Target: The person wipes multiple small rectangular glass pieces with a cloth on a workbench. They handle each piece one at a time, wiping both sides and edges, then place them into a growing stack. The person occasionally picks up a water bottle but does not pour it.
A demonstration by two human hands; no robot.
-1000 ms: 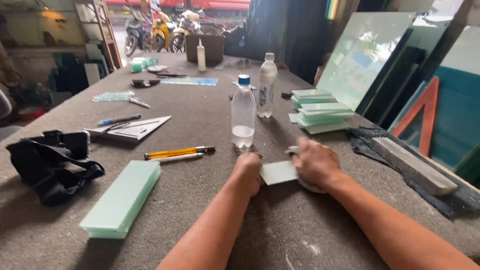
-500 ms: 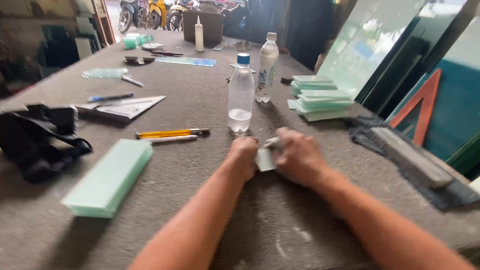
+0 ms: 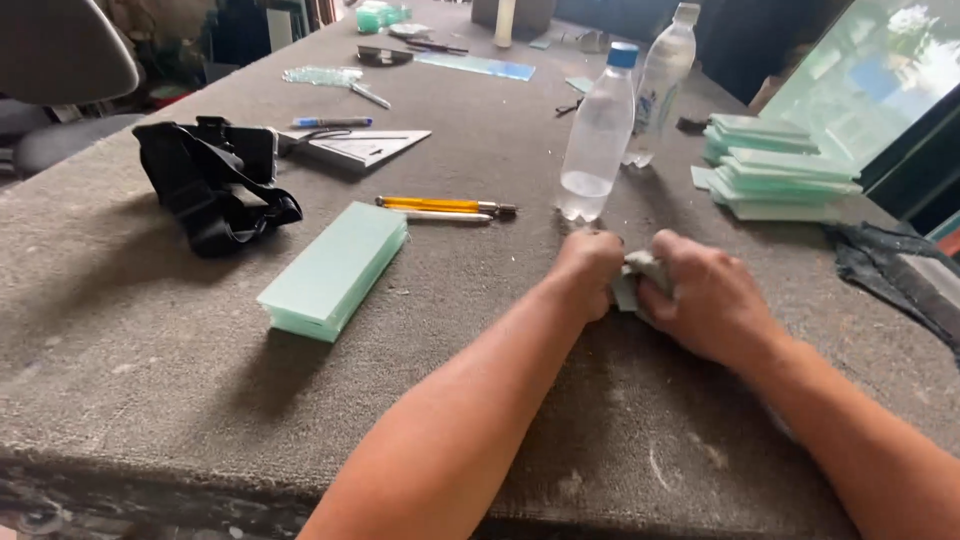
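Mostly the grey felt-covered table (image 3: 120, 330) filled the frame, its near edge cut off at the bottom. Right of centre, the left hand (image 3: 590, 268) and right hand (image 3: 705, 295) were both curled closed around a small pale glass piece (image 3: 628, 290), largely hidden between them; its full shape could not be made out.

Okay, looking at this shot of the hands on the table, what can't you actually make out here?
- Glass piece, head view: mostly hidden between left hand and right hand; its shape cannot be told.
- Grey thing in the right hand: fingers cover most of it; cloth or stone, cannot tell.
- Far bottle: cap cut off by the top edge.
- Dark cloth: runs off the right edge.
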